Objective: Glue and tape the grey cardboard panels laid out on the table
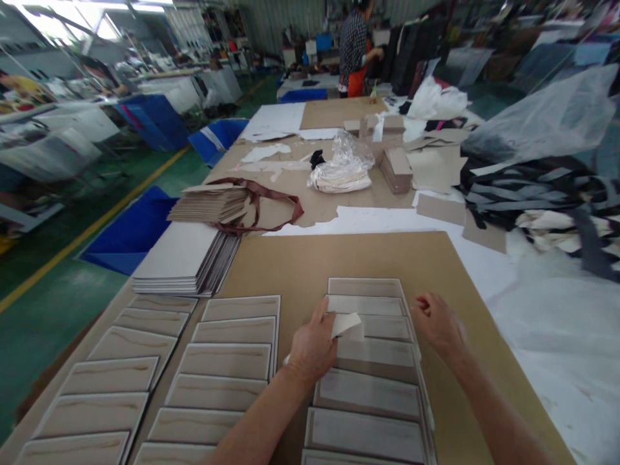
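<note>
Where the worktable [110, 313] comes nearest the person, a broad brown sheet [290, 258] covers much of it. Beyond the sheet's right edge sits a heap of dark fabric strips [537, 184]. On the sheet's near part, right of its middle, runs a column of overlapping panels [371, 395], pale-faced with lighter borders; two left columns [225, 368] [97, 413] lie toward the sheet's left side. At the sheet's far left corner stands a stack of pale boards [172, 252].

The left hand [312, 345] is over the sheet's middle, at the left side of the overlapping panels, its fingers drawn in on a pale slip [345, 324]. Above the bare right part of the sheet, the right hand [440, 324] has its fingers loosely curled; whether anything is inside them I cannot tell.

The panels look flat and fairly stiff, probably light one by one, with smooth faces that could slide over each other; their outer edges would be the surest hold, sparing the faces from smudges. Smallest of all, the slip looks thin, very light and easily creased, best pinched at one end.
</note>
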A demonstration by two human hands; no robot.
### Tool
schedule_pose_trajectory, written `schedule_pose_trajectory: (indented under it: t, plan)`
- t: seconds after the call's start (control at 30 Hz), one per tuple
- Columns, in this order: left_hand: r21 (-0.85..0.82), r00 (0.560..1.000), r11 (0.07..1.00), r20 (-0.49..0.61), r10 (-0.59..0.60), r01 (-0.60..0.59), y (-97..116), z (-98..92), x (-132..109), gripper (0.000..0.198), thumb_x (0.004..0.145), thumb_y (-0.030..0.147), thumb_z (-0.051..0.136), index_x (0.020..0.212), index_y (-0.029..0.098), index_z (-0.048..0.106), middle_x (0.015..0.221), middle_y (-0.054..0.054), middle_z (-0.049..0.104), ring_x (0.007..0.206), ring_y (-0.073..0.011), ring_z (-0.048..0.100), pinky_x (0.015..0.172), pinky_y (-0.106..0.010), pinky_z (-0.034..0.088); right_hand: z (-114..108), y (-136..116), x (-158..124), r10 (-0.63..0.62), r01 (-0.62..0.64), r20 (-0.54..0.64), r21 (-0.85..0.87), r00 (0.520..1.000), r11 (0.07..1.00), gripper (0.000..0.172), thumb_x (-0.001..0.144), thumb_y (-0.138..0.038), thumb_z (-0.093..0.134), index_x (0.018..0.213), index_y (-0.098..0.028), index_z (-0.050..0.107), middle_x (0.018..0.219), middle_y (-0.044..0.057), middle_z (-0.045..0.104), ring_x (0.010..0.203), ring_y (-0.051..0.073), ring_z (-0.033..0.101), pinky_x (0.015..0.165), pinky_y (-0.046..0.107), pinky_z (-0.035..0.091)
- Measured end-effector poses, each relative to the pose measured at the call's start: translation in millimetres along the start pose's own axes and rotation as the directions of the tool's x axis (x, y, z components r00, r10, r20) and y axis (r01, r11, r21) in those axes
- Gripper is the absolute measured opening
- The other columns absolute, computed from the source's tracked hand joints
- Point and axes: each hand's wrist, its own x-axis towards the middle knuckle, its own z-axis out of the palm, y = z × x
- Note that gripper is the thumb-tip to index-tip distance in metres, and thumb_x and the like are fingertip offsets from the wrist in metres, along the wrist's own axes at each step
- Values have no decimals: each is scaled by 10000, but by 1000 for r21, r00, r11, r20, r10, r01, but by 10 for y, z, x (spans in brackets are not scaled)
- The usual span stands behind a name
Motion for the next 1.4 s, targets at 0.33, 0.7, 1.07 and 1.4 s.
schedule_pose_trajectory:
  t: [0.33, 0.7, 1.07, 1.4]
  plan:
    - [-901, 872, -55, 430, -233, 429, 359, -12, -192, 411, 574, 378, 786, 863, 133, 626, 688, -3, 626, 433, -39, 373, 396, -172, 290, 380, -970, -733, -70, -225, 335, 759, 940, 611, 351, 727, -537, 632, 845, -212, 567, 693, -5, 573, 589, 139, 492, 499, 247, 346]
    - [-915, 909, 125, 351, -225, 384, 460, 110, -277, 406, 622, 472, 769, 810, 130, 658, 589, 29, 578, 432, -68, 475, 402, -182, 325, 444, -942, -724, -60, -191, 311, 713, 949, 674, 328, 744, -495, 627, 748, -168, 660, 626, -8, 595, 606, 143, 495, 570, 258, 379]
    - [-919, 827, -111, 389, -406, 377, 458, 178, -215, 497, 622, 368, 791, 1026, 99, 683, 853, -97, 731, 609, -152, 666, 473, -191, 469, 592, -804, -712, 25, -381, 392, 875, 920, 299, 356, 652, -481, 781, 700, -185, 591, 528, -68, 471, 459, 61, 334, 437, 204, 237]
    - [-884, 859, -233, 455, -236, 404, 565, 170, -211, 498, 539, 340, 848, 957, 111, 701, 801, -94, 735, 606, -212, 681, 511, -277, 535, 576, -863, -630, 71, -352, 345, 921, 936, 165, 433, 687, -538, 749, 619, -204, 482, 437, -106, 343, 370, 49, 255, 344, 190, 215]
